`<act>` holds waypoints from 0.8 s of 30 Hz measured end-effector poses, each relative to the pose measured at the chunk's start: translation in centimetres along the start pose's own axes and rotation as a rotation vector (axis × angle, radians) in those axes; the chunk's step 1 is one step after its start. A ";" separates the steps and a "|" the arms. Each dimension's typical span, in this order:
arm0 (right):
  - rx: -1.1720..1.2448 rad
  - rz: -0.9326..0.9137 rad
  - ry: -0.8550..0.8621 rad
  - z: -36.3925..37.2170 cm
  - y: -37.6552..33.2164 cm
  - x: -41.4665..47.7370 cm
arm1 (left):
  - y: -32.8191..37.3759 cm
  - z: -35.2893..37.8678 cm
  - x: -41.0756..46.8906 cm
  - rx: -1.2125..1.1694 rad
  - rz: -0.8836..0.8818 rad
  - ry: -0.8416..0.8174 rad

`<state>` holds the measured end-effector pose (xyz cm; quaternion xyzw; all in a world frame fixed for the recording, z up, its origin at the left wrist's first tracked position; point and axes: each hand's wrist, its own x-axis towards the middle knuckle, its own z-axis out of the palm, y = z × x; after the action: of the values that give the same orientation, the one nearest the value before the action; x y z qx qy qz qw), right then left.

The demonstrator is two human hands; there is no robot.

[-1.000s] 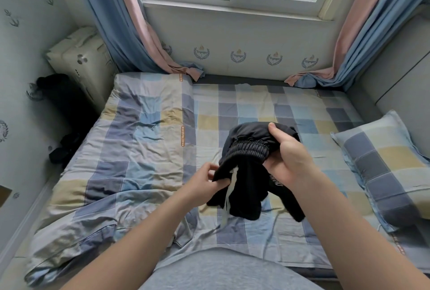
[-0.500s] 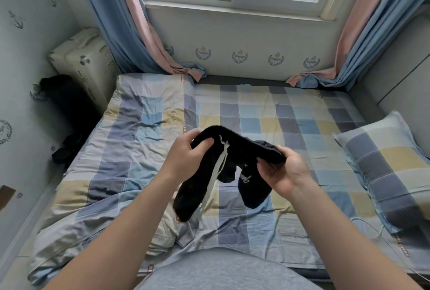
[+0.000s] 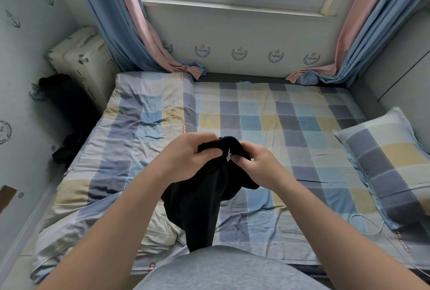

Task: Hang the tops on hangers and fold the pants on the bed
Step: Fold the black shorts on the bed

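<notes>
A pair of black pants (image 3: 200,203) with a white drawstring hangs in the air over the near half of the bed (image 3: 267,131). My left hand (image 3: 186,157) grips the bunched waistband from the left. My right hand (image 3: 258,164) pinches the same waistband from the right, close beside the left hand. The legs dangle down toward my grey shirt. Most of the waistband is hidden inside my fingers.
A checked duvet (image 3: 139,126) lies rumpled over the bed's left side. A checked pillow (image 3: 386,157) sits at the right, with a white cable (image 3: 370,222) near it. Dark clothing (image 3: 67,147) lies in the gap by the left wall, behind it a cream case (image 3: 81,61).
My hands have come together at the waistband, which was stretched between them half a second ago. The pants now hang lower and longer, straight down in front of me.
</notes>
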<state>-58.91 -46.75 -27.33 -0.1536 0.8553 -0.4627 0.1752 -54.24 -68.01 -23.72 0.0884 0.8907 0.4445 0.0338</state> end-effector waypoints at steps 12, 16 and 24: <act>0.222 0.090 0.049 -2.0 -1.2 0.2 | -4.2 0.2 -0.2 -0.329 -0.434 -0.274; -0.017 0.039 -0.009 -3.6 -0.1 0.6 | -5.5 0.9 0.4 -0.094 -0.448 -0.293; -0.714 0.189 0.109 -5.2 5.4 0.8 | -7.6 1.6 0.6 0.176 -0.501 0.077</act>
<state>-62.52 -40.39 -29.40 -0.1003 0.9813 -0.1246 0.1067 -55.54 -71.13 -30.71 -0.1491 0.9208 0.3461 0.1008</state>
